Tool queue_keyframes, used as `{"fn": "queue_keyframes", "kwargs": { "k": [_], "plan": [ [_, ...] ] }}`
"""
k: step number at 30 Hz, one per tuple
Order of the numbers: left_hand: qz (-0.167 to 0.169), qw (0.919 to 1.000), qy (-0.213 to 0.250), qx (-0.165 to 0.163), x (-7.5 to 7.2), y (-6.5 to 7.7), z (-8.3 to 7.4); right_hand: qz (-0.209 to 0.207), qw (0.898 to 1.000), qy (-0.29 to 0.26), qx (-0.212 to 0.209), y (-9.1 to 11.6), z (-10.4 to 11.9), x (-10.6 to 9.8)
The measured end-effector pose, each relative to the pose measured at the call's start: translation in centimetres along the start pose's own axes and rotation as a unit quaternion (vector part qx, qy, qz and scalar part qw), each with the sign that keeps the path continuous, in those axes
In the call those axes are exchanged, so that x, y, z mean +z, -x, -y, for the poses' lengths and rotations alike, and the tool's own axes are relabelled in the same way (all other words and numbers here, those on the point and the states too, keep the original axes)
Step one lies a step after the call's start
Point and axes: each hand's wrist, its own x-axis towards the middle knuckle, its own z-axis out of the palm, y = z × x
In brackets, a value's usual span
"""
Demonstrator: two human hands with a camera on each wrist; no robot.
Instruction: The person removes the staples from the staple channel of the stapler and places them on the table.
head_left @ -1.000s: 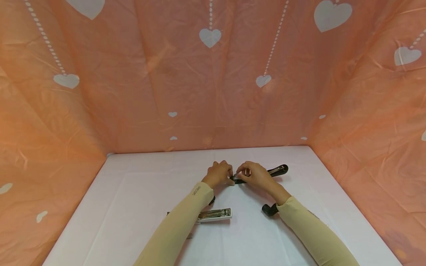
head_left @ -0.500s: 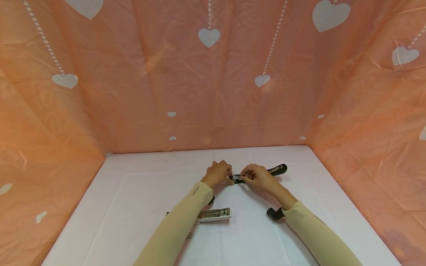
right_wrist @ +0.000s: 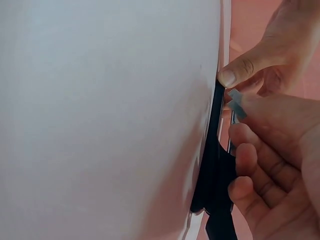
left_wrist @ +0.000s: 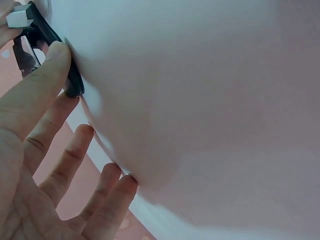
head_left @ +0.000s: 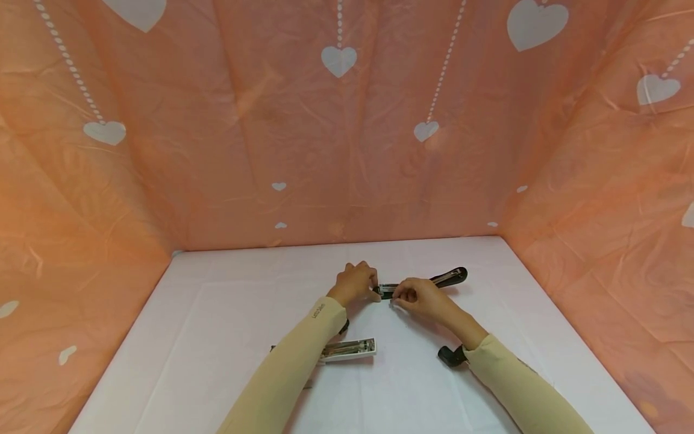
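Observation:
A black stapler [head_left: 387, 291] lies on the white table with its top arm [head_left: 452, 276] swung open to the right. My left hand [head_left: 355, 284] pinches the stapler's front end between thumb and index finger; the other fingers are spread in the left wrist view. Between the thumb and finger of my right hand [head_left: 425, 297] is a short silver strip of staples [right_wrist: 237, 103]. This hand is just on the near side of the stapler, and the strip shows beside the black base [right_wrist: 212, 145] in the right wrist view.
Nearer to me, a white stapler-like tool [head_left: 349, 349] with its metal inside showing lies partly hidden under the left sleeve [head_left: 293, 361]. Black wrist cameras [head_left: 452, 356] hang below the wrists. An orange curtain [head_left: 347, 150] with hearts encloses the table [head_left: 217, 313].
My right hand has drawn back from the stapler's front, rightward and toward me, with the strip of staples. The left hand stays at the stapler's front end.

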Motion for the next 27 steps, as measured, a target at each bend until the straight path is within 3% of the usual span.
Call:
{"fn": "queue_keyframes", "kwargs": {
  "k": [27],
  "plan": [
    [-0.001, 1.0, 0.006, 0.003, 0.06, 0.04, -0.03, 0.038, 0.999, 0.008, 0.027, 0.32, -0.33, 0.04]
  ]
}}
